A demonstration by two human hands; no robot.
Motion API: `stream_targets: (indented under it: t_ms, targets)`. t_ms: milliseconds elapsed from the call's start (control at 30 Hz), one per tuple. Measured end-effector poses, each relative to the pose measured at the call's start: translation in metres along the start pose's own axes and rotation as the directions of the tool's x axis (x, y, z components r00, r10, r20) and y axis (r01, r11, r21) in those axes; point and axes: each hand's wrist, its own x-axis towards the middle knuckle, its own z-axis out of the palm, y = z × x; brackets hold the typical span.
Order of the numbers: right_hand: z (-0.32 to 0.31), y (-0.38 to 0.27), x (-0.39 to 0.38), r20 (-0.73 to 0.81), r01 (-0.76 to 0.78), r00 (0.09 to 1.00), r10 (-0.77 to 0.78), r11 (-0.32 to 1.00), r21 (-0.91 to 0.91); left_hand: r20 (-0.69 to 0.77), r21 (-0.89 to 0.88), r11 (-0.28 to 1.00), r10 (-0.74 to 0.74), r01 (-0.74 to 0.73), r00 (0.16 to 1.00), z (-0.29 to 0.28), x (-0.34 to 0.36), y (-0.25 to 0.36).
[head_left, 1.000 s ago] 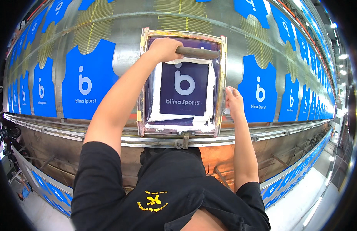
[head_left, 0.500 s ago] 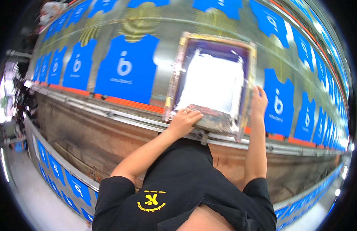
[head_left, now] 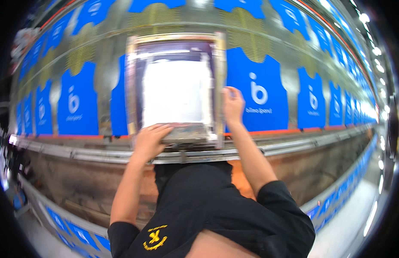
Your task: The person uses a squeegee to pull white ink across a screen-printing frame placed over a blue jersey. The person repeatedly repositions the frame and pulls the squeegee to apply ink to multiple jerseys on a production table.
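Note:
In front of me is a screen printing frame [head_left: 219, 73] with a worn, taped rim, standing over the row of blue shirt pieces. Bright white ink [head_left: 177, 92] covers much of its mesh, inside a purple border. A dark squeegee [head_left: 188, 133] lies across the frame's near end. My left hand [head_left: 151, 139] is closed over the left part of this squeegee, fingers on top. At the frame's right side, my right hand [head_left: 233, 103] has its fingers curled against the rim; its thumb is hard to make out. Just right of it lies a blue piece [head_left: 257, 94] with a white print.
More blue pieces [head_left: 77, 101] line the long metal table [head_left: 289, 92] on both sides. A metal rail [head_left: 96, 155] runs along its near edge, close to my body. Below the rail is a brown panel [head_left: 79, 180]. Behind me, another table [head_left: 40, 202] carries blue pieces.
My view has turned, and the frame now appears farther left and squarer to me. Part of a blue piece shows at its left edge. Both hands keep their places on squeegee and frame.

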Motion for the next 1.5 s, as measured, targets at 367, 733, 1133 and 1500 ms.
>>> stream_targets:
  t_ms: [367,733,1133,1500]
  targets:
    - [0.057,-0.025,-0.035,0.133,-0.251,0.955,0.265,0.961,-0.112,0.071,0.044,0.997,-0.068,0.065,0.995,-0.072,0.004,-0.050]
    - [0.063,-0.027,-0.043,0.021,-0.223,0.973,0.231,0.956,-0.192,0.135,0.146,0.989,-0.002,-0.018,0.991,-0.143,0.218,-0.154]
    - [0.165,-0.146,0.113,0.614,0.703,0.667,-0.422,0.628,-0.333,0.087,0.245,0.969,-0.060,0.037,0.994,-0.136,0.248,-0.173]
    - [0.089,-0.105,-0.073,0.622,0.740,0.630,-0.465,0.601,-0.301,0.121,0.166,0.980,-0.130,0.109,0.984,-0.055,0.065,-0.105]
